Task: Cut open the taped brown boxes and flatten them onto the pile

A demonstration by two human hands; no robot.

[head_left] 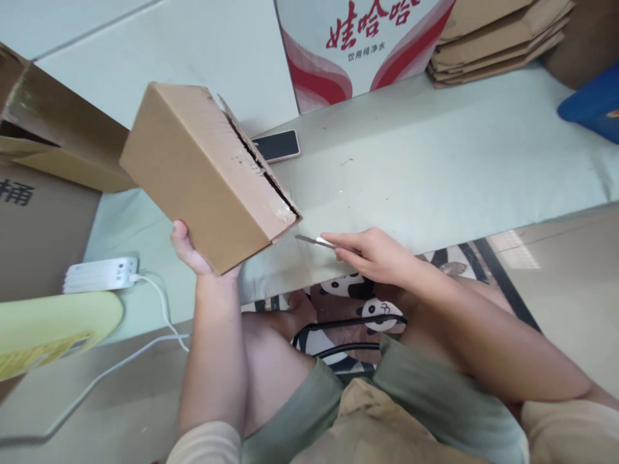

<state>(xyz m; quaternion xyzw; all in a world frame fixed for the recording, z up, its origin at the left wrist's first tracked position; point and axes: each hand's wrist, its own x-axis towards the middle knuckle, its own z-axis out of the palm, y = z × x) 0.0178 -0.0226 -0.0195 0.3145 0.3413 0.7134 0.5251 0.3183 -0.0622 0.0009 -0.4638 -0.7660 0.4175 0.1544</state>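
A brown cardboard box (pixel 193 174) is held up and tilted by my left hand (pixel 193 254), its thumb on the near face and the other fingers hidden beneath. One side of the box has a dark open slit along a ragged edge, with a shiny bit of tape at the lower corner. My right hand (pixel 374 254) is closed around a thin craft knife (pixel 314 241). Its blade points left toward the box corner, a small gap away from it.
A phone (pixel 280 145) lies behind the box on the pale-covered table (pixel 435 167). Flattened cardboard (pixel 498 45) and a white-and-red carton (pixel 358 58) stand at the back. A white power bank (pixel 101 274) with a cable and a yellow-green container (pixel 58 328) are at left.
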